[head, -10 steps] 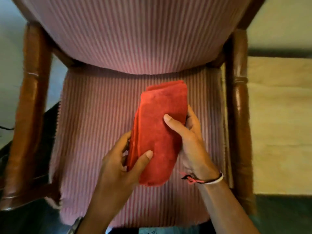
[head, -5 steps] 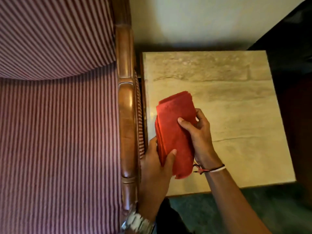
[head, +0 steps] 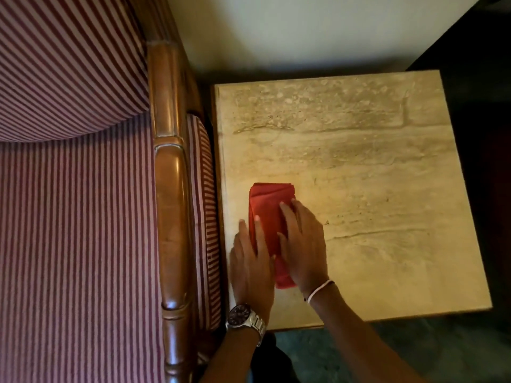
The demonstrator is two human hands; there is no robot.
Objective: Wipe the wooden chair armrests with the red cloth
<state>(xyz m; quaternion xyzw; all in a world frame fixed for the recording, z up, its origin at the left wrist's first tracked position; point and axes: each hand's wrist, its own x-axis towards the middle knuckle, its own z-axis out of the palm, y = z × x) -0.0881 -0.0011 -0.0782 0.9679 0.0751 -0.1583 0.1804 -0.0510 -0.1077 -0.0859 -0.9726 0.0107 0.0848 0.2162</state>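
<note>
The folded red cloth (head: 269,201) lies on the beige stone side table (head: 373,175), near its left edge. Both my hands are palm down on the cloth. My left hand (head: 251,261), with a metal watch on the wrist, holds the cloth's left side, its thumb along that edge. My right hand (head: 302,244), with a thin bracelet, presses on the right side and covers the cloth's lower half. The chair's polished wooden armrest (head: 171,203) runs front to back just left of the table, apart from both hands.
The chair's striped red seat (head: 77,244) and backrest (head: 69,64) fill the left side. A striped side cushion (head: 206,217) sits between armrest and table. A pale wall is behind the table, dark floor in front and a dark area to the right.
The view swung from the chair seat to the side table. The cloth, held up in both hands before, came down onto the tabletop, and both hands turned palm down on it.
</note>
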